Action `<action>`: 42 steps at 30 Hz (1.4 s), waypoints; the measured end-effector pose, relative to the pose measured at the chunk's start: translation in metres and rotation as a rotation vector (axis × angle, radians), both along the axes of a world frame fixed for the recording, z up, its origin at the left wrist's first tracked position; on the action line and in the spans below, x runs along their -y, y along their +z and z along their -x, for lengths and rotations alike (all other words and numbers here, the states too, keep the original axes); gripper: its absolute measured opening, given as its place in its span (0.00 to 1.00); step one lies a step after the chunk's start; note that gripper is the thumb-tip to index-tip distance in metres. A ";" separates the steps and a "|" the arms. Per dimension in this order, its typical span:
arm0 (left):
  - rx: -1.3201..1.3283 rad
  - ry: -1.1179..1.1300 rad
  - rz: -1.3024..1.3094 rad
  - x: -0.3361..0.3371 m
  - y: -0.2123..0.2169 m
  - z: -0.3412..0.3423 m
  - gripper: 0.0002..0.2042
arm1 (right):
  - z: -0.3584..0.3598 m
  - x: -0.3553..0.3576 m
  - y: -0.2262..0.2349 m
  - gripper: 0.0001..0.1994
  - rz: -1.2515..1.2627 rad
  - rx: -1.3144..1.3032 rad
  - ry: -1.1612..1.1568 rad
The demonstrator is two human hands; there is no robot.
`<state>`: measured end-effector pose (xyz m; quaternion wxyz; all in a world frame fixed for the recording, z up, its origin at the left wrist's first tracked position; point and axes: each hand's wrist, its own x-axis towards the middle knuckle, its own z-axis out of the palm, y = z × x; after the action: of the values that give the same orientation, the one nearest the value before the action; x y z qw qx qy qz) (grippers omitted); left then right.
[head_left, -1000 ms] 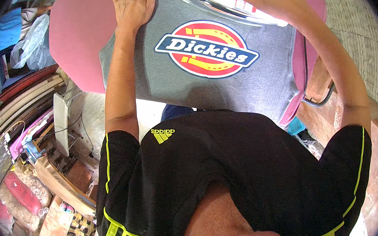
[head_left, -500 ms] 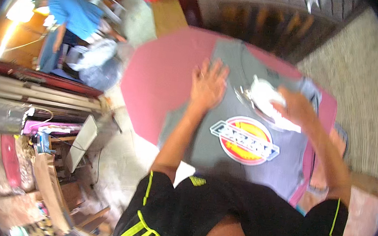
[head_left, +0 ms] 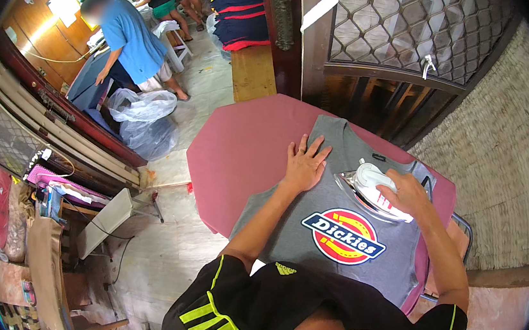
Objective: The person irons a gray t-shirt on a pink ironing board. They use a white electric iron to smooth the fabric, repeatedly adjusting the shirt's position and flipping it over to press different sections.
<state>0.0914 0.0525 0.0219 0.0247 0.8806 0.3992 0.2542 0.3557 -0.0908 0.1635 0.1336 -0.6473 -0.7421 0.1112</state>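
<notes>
A grey T-shirt (head_left: 277,231) with a red, yellow and blue printed emblem (head_left: 343,236) is spread over a dark pink padded table (head_left: 234,142). My left hand (head_left: 306,165) lies flat on the shirt's upper left part, fingers apart. My right hand (head_left: 407,196) is wrapped round the handle of a white clothes iron (head_left: 369,179). The iron rests on the shirt to the right of my left hand, just beyond the emblem, its pointed end toward that hand. A small dark label (head_left: 379,157) shows near the shirt's neckline.
A metal lattice door (head_left: 413,36) stands beyond the table. Dark folded garments (head_left: 245,11) are stacked on a wooden bench (head_left: 255,74). A person in a blue shirt (head_left: 134,42) leans over another table at the far left, beside a clear plastic bag (head_left: 146,123). A folding table (head_left: 104,222) stands left.
My view has tilted, so the table sits lower in the picture and more of the room shows. Both hands stay at about the same places on the shirt; the blur has gone.
</notes>
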 end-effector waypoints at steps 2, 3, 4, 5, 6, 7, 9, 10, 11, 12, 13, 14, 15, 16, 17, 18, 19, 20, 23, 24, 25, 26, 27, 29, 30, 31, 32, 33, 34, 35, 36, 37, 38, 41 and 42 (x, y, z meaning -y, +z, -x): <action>-0.019 -0.008 -0.015 -0.010 0.000 0.000 0.22 | -0.001 0.001 -0.004 0.18 0.001 -0.002 -0.008; -0.033 -0.006 -0.025 -0.018 0.001 0.000 0.22 | -0.002 0.001 -0.005 0.18 0.001 -0.003 -0.013; -0.050 -0.008 -0.020 -0.024 -0.001 -0.001 0.22 | 0.000 0.001 -0.006 0.17 -0.027 -0.002 -0.011; -0.069 -0.009 -0.004 -0.029 0.002 -0.004 0.22 | 0.002 0.001 -0.004 0.17 -0.046 0.002 -0.019; -0.086 -0.023 0.024 -0.034 0.004 -0.010 0.22 | 0.001 0.004 -0.004 0.16 -0.053 0.010 -0.038; -0.102 -0.028 0.023 -0.040 0.005 -0.012 0.22 | -0.003 0.002 -0.013 0.17 -0.120 0.014 0.010; -0.140 -0.037 0.010 -0.057 0.004 -0.013 0.22 | 0.002 -0.004 -0.017 0.17 -0.139 0.019 0.019; -0.159 -0.049 -0.002 -0.065 0.004 -0.014 0.22 | 0.007 -0.006 -0.014 0.17 -0.152 0.019 0.020; -0.157 -0.059 -0.007 -0.073 0.005 -0.016 0.23 | 0.010 -0.008 -0.015 0.17 -0.154 -0.020 0.003; -0.158 -0.062 -0.017 -0.081 0.007 -0.016 0.23 | 0.018 -0.014 -0.012 0.18 -0.139 -0.058 0.003; -0.180 -0.068 -0.004 -0.088 0.009 -0.018 0.23 | 0.021 -0.018 -0.010 0.22 -0.086 -0.030 -0.049; -0.199 -0.074 0.002 -0.097 0.011 -0.020 0.23 | 0.026 -0.024 -0.011 0.22 -0.074 -0.038 -0.083; -0.219 -0.078 0.007 -0.103 0.012 -0.022 0.23 | 0.031 -0.029 -0.012 0.23 -0.063 -0.047 -0.116; -0.215 -0.089 0.033 -0.109 0.014 -0.019 0.23 | 0.039 -0.035 -0.009 0.23 -0.074 -0.067 -0.123; -0.214 -0.108 0.059 -0.115 0.014 -0.020 0.23 | 0.047 -0.041 -0.004 0.24 -0.087 -0.088 -0.138; -0.213 -0.125 0.084 -0.119 0.014 -0.019 0.23 | 0.053 -0.047 -0.003 0.24 -0.100 -0.110 -0.152; -0.157 -0.138 0.105 -0.125 0.011 -0.012 0.23 | 0.060 -0.056 -0.006 0.23 -0.096 -0.133 -0.197; -0.099 -0.154 0.126 -0.131 0.007 -0.007 0.23 | 0.065 -0.066 -0.009 0.22 -0.093 -0.153 -0.245; 0.020 -0.180 0.123 -0.138 -0.002 -0.003 0.23 | 0.068 -0.095 -0.023 0.22 -0.109 -0.324 -0.337; 0.028 -0.182 0.109 -0.138 -0.003 -0.004 0.23 | 0.068 -0.104 -0.029 0.23 -0.120 -0.397 -0.356; 0.041 -0.178 0.093 -0.138 -0.003 -0.006 0.23 | 0.067 -0.116 -0.037 0.22 -0.142 -0.412 -0.372; 0.043 -0.178 0.086 -0.137 -0.002 -0.010 0.23 | 0.067 -0.126 -0.044 0.22 -0.165 -0.418 -0.384; 0.045 -0.177 0.079 -0.137 -0.001 -0.013 0.23 | 0.065 -0.133 -0.050 0.22 -0.188 -0.425 -0.396; 0.037 -0.152 0.092 -0.132 -0.001 -0.009 0.23 | 0.079 -0.127 -0.024 0.20 -0.072 -0.649 -0.317; 0.034 -0.153 0.102 -0.130 0.002 -0.012 0.23 | 0.078 -0.136 -0.026 0.20 0.024 -0.806 -0.390; 0.022 -0.150 0.102 -0.132 0.003 -0.011 0.23 | 0.080 -0.143 -0.023 0.19 0.117 -0.971 -0.454; 0.028 -0.149 0.106 -0.131 0.003 -0.009 0.23 | 0.077 -0.141 -0.021 0.19 0.149 -0.959 -0.407; 0.034 -0.150 0.110 -0.130 0.002 -0.007 0.23 | 0.080 -0.140 -0.021 0.19 0.159 -0.978 -0.417; 0.044 -0.152 0.116 -0.129 0.001 -0.007 0.23 | 0.083 -0.136 -0.018 0.20 0.170 -0.992 -0.428; 0.058 -0.145 0.103 -0.129 0.000 -0.008 0.23 | 0.084 -0.134 -0.017 0.20 0.181 -1.006 -0.441; 0.071 -0.140 0.091 -0.129 0.000 -0.008 0.23 | 0.081 -0.137 -0.019 0.20 0.162 -0.984 -0.420; 0.078 -0.147 0.079 -0.129 -0.001 -0.009 0.22 | 0.079 -0.139 -0.018 0.20 0.137 -0.970 -0.409; 0.078 -0.148 0.081 -0.129 -0.002 -0.010 0.23 | 0.078 -0.139 -0.019 0.20 0.111 -0.956 -0.401; 0.071 -0.146 0.087 -0.135 -0.006 -0.006 0.23 | 0.079 -0.134 -0.015 0.21 0.192 -0.876 -0.381; 0.072 -0.143 0.095 -0.140 -0.005 0.000 0.23 | 0.080 -0.135 -0.013 0.21 0.231 -0.786 -0.331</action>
<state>0.0913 0.1923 0.0168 0.0989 0.8950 0.3456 0.2640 0.2757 0.0437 0.1502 0.3484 -0.6767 -0.5042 0.4081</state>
